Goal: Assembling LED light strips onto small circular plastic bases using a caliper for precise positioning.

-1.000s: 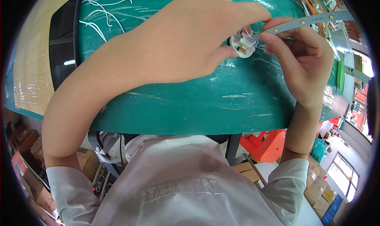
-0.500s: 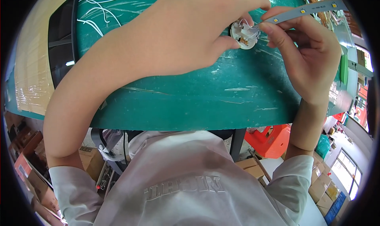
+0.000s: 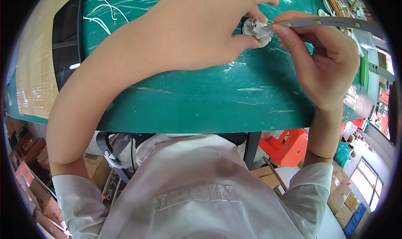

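Note:
My left hand [image 3: 201, 29] pinches a small round white plastic part [image 3: 256, 29] between thumb and fingers, just above the green table [image 3: 201, 101]. My right hand [image 3: 322, 59] holds one end of a long grey light strip [image 3: 331, 22] with small yellow squares along it. The end of the strip meets the white part, where thin white wires show. The left hand hides most of the white part.
A black tray [image 3: 66, 38] and loose white wires [image 3: 106, 4] lie at the table's far left. More parts lie at the far right edge [image 3: 335, 0]. Under the table stand an orange stool [image 3: 289, 145] and cardboard boxes [image 3: 29, 172].
Both hands and the white part have shifted slightly up and away from me. The grip on the part and the strip is the same.

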Motion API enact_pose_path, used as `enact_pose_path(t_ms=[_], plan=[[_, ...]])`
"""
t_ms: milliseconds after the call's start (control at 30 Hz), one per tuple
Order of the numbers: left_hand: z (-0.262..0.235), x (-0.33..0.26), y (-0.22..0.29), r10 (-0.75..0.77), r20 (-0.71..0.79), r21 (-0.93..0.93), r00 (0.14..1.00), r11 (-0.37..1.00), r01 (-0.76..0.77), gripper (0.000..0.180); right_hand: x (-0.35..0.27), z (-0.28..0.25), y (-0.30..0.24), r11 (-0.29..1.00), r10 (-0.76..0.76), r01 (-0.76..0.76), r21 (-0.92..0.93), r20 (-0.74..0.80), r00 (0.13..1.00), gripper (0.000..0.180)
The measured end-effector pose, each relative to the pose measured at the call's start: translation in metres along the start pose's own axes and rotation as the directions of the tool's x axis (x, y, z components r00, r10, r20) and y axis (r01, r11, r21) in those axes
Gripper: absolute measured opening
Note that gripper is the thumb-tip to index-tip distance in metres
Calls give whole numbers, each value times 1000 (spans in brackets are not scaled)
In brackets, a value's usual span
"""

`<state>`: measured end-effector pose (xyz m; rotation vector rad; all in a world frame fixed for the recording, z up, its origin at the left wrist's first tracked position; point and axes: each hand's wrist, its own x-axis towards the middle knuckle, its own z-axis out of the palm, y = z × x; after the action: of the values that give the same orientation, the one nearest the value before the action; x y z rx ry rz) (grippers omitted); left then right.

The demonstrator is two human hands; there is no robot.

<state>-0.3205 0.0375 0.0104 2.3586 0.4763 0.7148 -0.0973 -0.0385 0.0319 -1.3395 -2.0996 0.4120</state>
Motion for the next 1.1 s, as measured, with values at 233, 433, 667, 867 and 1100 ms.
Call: enact_pose_path(t_ms=[233,433,667,867,1100], plan=[[8,4,-13,101,-75,-79,992,991,-107,37,1,3,-1,999,-2,1,-32,-19,1000,6],[10,0,-15,117,-121,-75,986,989,-126,24,2,5,-4,989,-71,68,-133,-16,997,6],[9,6,-16,58,-40,-180,998,981,-64,24,2,3,-2,985,-33,36,-170,25,999,6],[10,0,-16,89,-91,-138,992,985,-101,30,4,8,-1,965,-130,119,-232,-32,991,6],[20,0,-16,-14,-106,-55,994,998,8,52,8,10,-5,969,-141,118,-215,-97,985,8]])
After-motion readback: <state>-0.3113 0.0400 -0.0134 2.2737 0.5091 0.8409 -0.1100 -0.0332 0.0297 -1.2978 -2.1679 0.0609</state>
